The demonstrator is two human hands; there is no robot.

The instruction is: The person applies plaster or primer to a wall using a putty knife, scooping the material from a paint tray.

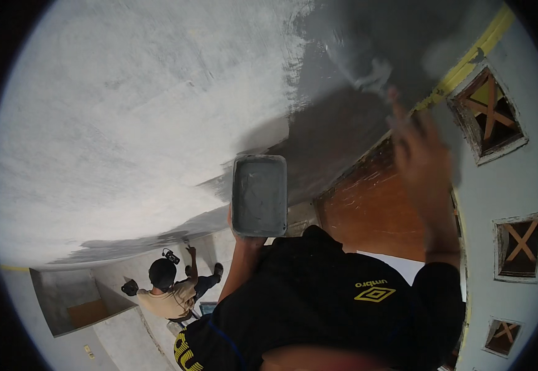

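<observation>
My left hand [247, 240] holds up a rectangular tray [235, 198] from below, its fingers mostly hidden behind it. Smooth grey paint [260, 193] lies in the tray and coats its rim. My right hand [420, 145] is raised toward the ceiling, smeared by motion. It grips what looks like a paintbrush [375, 77], also blurred, whose pale end is against or close to the wet grey patch [337, 117]. To the left, the ceiling [127, 105] is whitish, and a ragged brushed edge separates it from the darker grey.
Yellow edging [466, 68] runs where ceiling meets right wall. Square vents with crossed slats [490, 114] line that wall above a brown wooden panel [374, 207]. Lower left, a co-worker [167, 290] in a dark cap and beige shirt reaches up toward the ceiling.
</observation>
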